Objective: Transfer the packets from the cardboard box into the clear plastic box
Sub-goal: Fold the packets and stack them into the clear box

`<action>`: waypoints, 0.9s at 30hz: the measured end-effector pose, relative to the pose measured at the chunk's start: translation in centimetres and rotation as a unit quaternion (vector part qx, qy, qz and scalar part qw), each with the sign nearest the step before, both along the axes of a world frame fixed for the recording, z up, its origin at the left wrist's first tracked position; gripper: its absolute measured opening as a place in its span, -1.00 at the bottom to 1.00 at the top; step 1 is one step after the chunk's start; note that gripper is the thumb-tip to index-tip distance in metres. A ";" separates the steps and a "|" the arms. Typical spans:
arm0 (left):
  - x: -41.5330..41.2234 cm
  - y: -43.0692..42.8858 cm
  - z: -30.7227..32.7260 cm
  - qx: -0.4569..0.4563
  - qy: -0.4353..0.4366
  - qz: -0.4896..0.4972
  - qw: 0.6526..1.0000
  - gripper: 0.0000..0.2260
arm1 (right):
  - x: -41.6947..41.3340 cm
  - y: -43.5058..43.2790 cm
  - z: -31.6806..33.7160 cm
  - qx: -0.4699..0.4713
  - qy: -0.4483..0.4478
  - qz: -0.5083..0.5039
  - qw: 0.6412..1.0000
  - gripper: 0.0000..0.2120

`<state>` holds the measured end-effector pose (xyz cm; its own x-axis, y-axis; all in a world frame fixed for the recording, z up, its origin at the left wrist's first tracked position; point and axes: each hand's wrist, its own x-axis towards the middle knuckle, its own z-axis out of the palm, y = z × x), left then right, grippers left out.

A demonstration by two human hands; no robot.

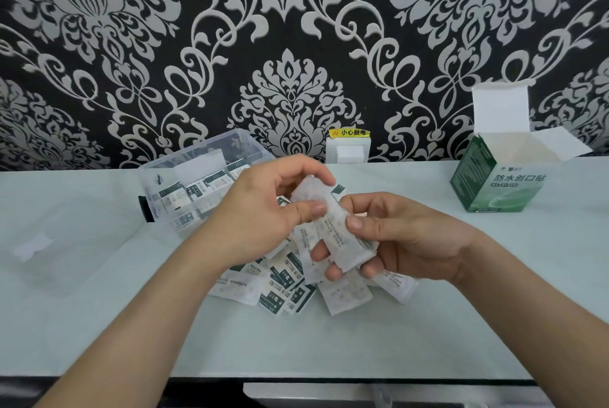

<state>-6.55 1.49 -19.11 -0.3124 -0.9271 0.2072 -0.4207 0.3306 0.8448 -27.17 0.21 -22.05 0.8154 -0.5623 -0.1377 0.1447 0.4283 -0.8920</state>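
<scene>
Both hands meet over the middle of the table around a small stack of white packets [333,229]. My left hand [263,210] pinches the stack's upper end between thumb and fingers. My right hand [395,236] grips its lower end, thumb on top and fingers underneath. Below the hands, a loose pile of green-and-white packets [286,285] lies on the table. The clear plastic box [197,183] stands behind my left hand and holds several packets. At the far right stands the green cardboard box [494,183], flaps open and its inside hidden.
The clear lid [56,243] lies flat on the pale table at the left. A white wall socket with a yellow sticker [348,145] sits against the patterned wall behind the hands. The table's front edge [296,378] runs along the bottom.
</scene>
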 end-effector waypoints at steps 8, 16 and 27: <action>0.7 0.7 0.1 -0.008 -0.100 -0.030 0.994 -0.28 | 1.6 0.7 0.4 0.004 -0.031 -0.073 0.997 -0.52; -0.9 1.9 -0.8 -0.090 -0.177 0.016 0.980 -0.17 | 2.9 1.0 -0.1 0.011 -0.027 -0.098 0.995 -0.51; -0.6 2.0 -0.8 -0.131 -0.153 -0.010 0.979 -0.43 | 3.2 0.9 -0.1 0.037 -0.094 -0.078 0.992 -0.56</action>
<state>-7.18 3.50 -19.91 -0.4143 -0.8479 0.3308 -0.6326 0.5296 0.5651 -23.96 1.15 -22.19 0.7349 -0.6771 -0.0368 0.3756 0.4517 -0.8092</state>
